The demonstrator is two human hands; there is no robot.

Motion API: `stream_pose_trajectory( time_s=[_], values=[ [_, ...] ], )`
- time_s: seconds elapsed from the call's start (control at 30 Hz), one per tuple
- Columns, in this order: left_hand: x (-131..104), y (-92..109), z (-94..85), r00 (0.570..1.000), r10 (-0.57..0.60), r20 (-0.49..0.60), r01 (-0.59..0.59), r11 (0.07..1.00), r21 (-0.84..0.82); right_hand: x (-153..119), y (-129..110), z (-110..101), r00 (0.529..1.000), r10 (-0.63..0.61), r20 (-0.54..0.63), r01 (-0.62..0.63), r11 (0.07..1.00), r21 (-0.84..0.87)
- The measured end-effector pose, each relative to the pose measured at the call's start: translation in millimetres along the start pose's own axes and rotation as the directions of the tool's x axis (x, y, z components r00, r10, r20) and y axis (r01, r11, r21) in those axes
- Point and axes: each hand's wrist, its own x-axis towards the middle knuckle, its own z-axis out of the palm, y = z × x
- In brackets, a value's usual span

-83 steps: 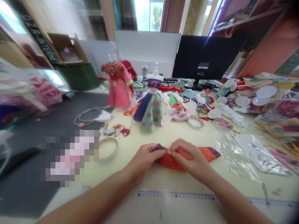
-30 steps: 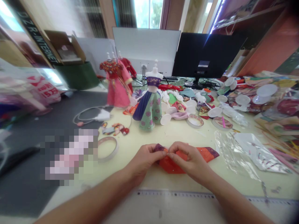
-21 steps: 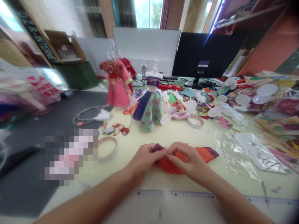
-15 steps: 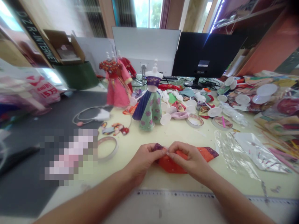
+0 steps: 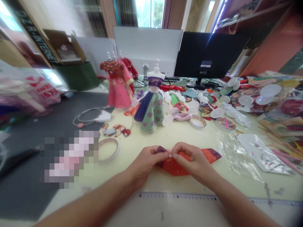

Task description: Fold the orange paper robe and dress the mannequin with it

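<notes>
An orange-red piece of cloth [image 5: 174, 167] with dark purple patterned ends lies in front of me on the pale table. My left hand [image 5: 147, 161] pinches its purple left end between thumb and fingers. My right hand [image 5: 193, 159] is closed in a pinch just to the right, with its fingertips almost meeting the left thumb. Between the fingertips shows a small whitish bit [image 5: 170, 154], too small to name. My right hand hides the middle of the cloth, whose other purple end sticks out beyond it.
A doll-sized dress form [image 5: 152, 101] in a purple and green dress stands ahead. Tape rolls [image 5: 109, 150] lie left and right. A ruler strip [image 5: 180, 196] runs along the near side. Plastic packets [image 5: 258, 154] lie right. Two monitors [image 5: 210, 53] stand behind heaped doll clothes.
The fingertips have drawn slightly apart, and more of the whitish bit shows between them. Both hands and the cloth otherwise stay in place.
</notes>
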Motion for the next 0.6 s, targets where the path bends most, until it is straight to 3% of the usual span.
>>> stream_pose_trajectory(
  time_s=[0.1,0.17,0.27,0.33,0.43,0.6],
  values=[
    [1.0,-0.1,-0.6,1.0,-0.003,0.007,0.002,1.0,0.007,0.8,0.6,2.3,0.998,-0.05,-0.032,0.048,0.995,-0.084],
    [1.4,-0.4,-0.8,1.0,-0.005,-0.001,0.005,1.0,-0.003,1.8,2.2,4.5,0.985,-0.15,-0.087,0.131,0.972,-0.193],
    [1.3,-0.6,-0.9,1.0,0.001,-0.016,-0.001,1.0,-0.025,2.3,4.7,7.2,0.934,-0.336,-0.124,0.267,0.884,-0.384],
    [0.9,-0.5,-0.7,1.0,0.006,-0.02,-0.006,1.0,-0.027,1.0,5.1,8.1,0.917,-0.385,-0.108,0.298,0.837,-0.459],
    [0.1,-0.3,0.1,1.0,0.004,-0.02,-0.005,1.0,-0.014,-2.4,3.5,8.2,0.938,-0.33,-0.102,0.25,0.852,-0.46],
    [0.7,-1.3,0.8,0.999,0.007,-0.031,-0.005,0.999,0.038,-4.8,0.4,7.6,0.992,-0.119,-0.027,0.107,0.956,-0.274]
  ],
)
